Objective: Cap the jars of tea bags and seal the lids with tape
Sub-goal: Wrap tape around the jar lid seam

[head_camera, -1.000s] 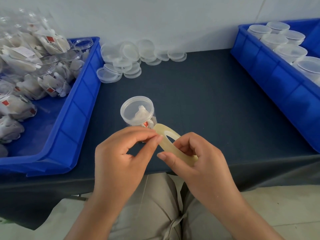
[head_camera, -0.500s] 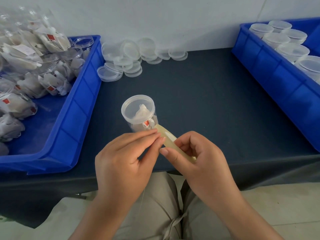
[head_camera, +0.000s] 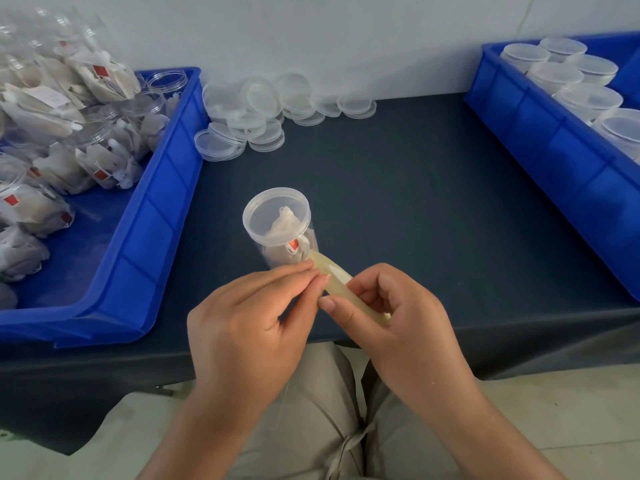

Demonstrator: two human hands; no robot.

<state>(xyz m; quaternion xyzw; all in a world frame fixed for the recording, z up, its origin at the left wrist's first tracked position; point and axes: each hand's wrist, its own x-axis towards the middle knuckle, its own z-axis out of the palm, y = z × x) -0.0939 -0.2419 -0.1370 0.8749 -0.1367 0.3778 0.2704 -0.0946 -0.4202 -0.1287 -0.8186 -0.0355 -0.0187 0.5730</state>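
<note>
A clear jar (head_camera: pixel 282 233) with tea bags inside and a clear lid on top stands upright on the dark table, just beyond my hands. My right hand (head_camera: pixel 398 323) holds a pale yellowish tape roll (head_camera: pixel 341 287) edge-on near the table's front edge. My left hand (head_camera: pixel 256 323) has thumb and fingertips pinched together at the roll's upper edge, right by the jar's base. Whether a free end of tape is between those fingers is too small to tell.
A blue bin (head_camera: pixel 149 244) at the left holds uncapped jars and loose tea bags (head_camera: pixel 62 140). A heap of clear lids (head_camera: pixel 263 112) lies at the back by the wall. Another blue bin (head_camera: pixel 554 161) at the right holds several capped jars (head_camera: pixel 568 81).
The tape roll has turned from showing its ring to nearly edge-on. My left fingers have closed in on its upper edge, and both hands sit slightly closer to the jar.
</note>
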